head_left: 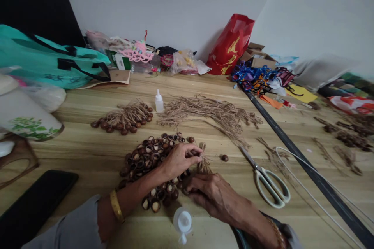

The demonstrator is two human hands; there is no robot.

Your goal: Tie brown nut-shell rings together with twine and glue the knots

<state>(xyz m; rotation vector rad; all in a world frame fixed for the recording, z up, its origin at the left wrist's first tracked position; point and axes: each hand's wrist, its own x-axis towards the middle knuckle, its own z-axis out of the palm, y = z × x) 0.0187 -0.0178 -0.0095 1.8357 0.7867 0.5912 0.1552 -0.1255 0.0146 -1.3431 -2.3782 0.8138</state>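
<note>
A heap of brown nut shells (143, 157), many broken open with pale insides, lies in front of me. Over its right side reaches my left hand (181, 159), thumb and fingers pinched together. Its fingertips are beside a small tied bundle of twine (204, 166); what they hold, if anything, is too small to make out. Nearer to me, my right hand (212, 192) is closed with curled fingers at the heap's right edge, slightly blurred; its fingertips are hidden. A single round nut (224, 158) sits to the right of the bundle.
Scissors (270, 183) lie at the right, by a white cable (306, 179). Beyond the heap are loose twine lengths (201, 111), corded nuts (125, 118) and a dropper bottle (159, 102). Another small bottle (183, 221) is close to me. A phone (37, 206) lies left.
</note>
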